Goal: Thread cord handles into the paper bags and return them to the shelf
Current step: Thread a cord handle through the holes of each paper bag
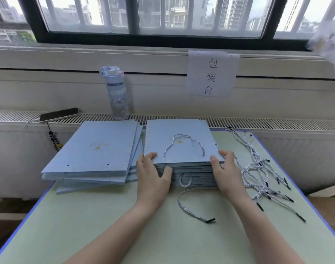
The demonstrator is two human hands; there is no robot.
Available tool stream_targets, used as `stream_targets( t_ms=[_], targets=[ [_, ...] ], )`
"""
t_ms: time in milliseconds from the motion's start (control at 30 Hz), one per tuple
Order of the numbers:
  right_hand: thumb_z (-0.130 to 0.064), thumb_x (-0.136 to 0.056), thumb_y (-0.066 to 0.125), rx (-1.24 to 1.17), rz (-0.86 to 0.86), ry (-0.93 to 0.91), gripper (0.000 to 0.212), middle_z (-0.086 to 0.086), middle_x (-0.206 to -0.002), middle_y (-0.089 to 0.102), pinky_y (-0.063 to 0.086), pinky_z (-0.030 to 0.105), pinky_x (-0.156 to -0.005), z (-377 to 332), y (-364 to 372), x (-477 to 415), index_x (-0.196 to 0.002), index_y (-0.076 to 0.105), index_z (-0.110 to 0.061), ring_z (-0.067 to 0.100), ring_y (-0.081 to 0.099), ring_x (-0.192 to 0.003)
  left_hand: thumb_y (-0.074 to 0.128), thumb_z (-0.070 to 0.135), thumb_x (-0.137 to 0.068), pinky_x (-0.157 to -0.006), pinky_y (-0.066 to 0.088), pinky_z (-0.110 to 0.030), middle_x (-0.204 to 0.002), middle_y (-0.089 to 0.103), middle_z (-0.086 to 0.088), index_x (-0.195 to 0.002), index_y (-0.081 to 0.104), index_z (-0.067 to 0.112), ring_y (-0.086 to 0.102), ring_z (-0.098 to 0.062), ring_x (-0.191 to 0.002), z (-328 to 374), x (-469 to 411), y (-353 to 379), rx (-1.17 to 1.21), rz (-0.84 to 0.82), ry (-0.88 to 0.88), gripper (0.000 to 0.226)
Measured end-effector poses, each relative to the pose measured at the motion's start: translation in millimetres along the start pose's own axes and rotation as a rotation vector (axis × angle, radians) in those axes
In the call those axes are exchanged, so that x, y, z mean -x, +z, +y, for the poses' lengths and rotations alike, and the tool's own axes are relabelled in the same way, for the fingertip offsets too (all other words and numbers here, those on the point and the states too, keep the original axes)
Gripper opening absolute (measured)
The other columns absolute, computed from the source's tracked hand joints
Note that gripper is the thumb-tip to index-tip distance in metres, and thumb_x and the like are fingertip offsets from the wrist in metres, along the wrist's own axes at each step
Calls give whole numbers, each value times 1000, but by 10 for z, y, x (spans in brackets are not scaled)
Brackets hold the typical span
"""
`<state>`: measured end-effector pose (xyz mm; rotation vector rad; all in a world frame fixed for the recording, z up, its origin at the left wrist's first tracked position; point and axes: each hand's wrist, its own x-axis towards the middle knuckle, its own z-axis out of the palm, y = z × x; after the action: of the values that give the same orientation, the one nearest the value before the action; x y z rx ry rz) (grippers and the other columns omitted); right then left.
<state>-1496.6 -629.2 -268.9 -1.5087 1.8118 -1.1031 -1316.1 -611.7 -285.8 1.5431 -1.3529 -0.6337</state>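
Threaded stack [180,141]: blue paper bags with cord handles fitted, lying flat at 12 o'clock from both hands; long axis runs 12 to 6, handle edge toward the person.
Left hand [153,172]: grips the stack's near-left corner, fingers on the top bag, thumb against the side.
Right hand [225,168]: grips the near-right corner, thumb on top, fingers curled round the edge.
Key relation: the stack sits between the hands, equally near each. An even two-handed lift looks needed, or the layers may slide.
Unthreaded stack [94,149]: just beside, at 9 o'clock, holes bare, fanned.
Loose cords [258,168]: tangled at 3 o'clock.
Lone cord [191,206]: at 6 o'clock.
Surface: pale green tabletop [124,216].
Room: window [163,14] at 12 o'clock, with a water bottle [117,92] and a phone [59,114] on the grille [258,122] below it.
Shelf: not in view.
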Motion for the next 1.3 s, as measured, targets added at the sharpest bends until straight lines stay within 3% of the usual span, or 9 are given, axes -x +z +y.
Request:
stream_targets(
  t_ms=[200,367,533,667,733,933,1067,1167,1300],
  targets=[
    [-29,-94,46,-115,-74,188,35,1,-92,47,44,39,-78,-154,-56,-75,-124,33,-16,17,48,-78,59,21,-86,-110,21,-30,-141,26,-9,-130,37,11,26,-22,-133,52,30,5,-29,21,-34,51],
    [-34,-88,48,-149,-59,255,38,11,-114,49,47,48,-91,-105,-118,-31,-121,32,-23,29,53,-99,60,22,-86,-111,22,-31,-141,27,-9,-133,36,10,27,-23,-133,112,217,-2,-57,-15,-41,55],
    [-31,-89,50,-238,-114,302,41,13,-116,50,44,34,-65,-52,-235,169,-125,33,-20,27,53,-89,59,22,-86,-111,25,-32,-140,29,-7,-135,34,11,30,-21,-131,147,465,-125,-46,-66,-20,56],
    [-17,-90,51,-5,130,-14,45,12,-134,39,30,23,-89,-177,-306,401,-132,38,-6,23,41,-117,57,25,-90,-101,26,-23,-140,34,-3,-141,30,13,34,-16,-128,217,557,-363,-74,-172,24,59],
    [-11,-90,51,-7,249,-236,43,10,-137,42,23,13,-89,-405,-287,502,-132,43,-5,20,39,-125,55,27,-91,-87,29,-22,-133,39,-1,-141,29,16,40,-17,-119,296,426,-633,-93,-99,32,58],
    [-25,-96,48,-80,-301,-403,36,-1,-130,52,36,23,-93,-1257,421,387,-130,50,-16,11,47,-119,53,19,-92,-99,27,-29,-139,41,-12,-136,38,9,37,-26,-127,57,-371,-1669,-148,311,84,47],
    [-39,-96,44,-17,-639,-133,54,7,-147,36,33,38,-105,-1601,1259,176,-141,36,-10,25,38,-132,47,40,-93,-101,31,-38,-143,38,-20,-142,32,4,37,-34,-130,-499,-798,-2154,-245,251,-319,62],
    [-39,-96,40,127,-645,25,63,14,-153,24,29,40,-109,-1580,1700,-7,-145,23,-3,31,28,-137,39,54,-92,-101,32,-38,-146,37,-20,-141,36,2,37,-35,-132,-809,-943,-2248,-234,62,-573,72],
    [-36,-90,41,391,-431,70,62,25,-150,13,22,48,-109,-1224,2081,97,-143,21,-13,40,20,-135,40,52,-95,-102,33,-36,-145,39,-14,-142,36,9,41,-30,-129,-980,-899,-1957,-225,-117,-504,64]
  ],
)
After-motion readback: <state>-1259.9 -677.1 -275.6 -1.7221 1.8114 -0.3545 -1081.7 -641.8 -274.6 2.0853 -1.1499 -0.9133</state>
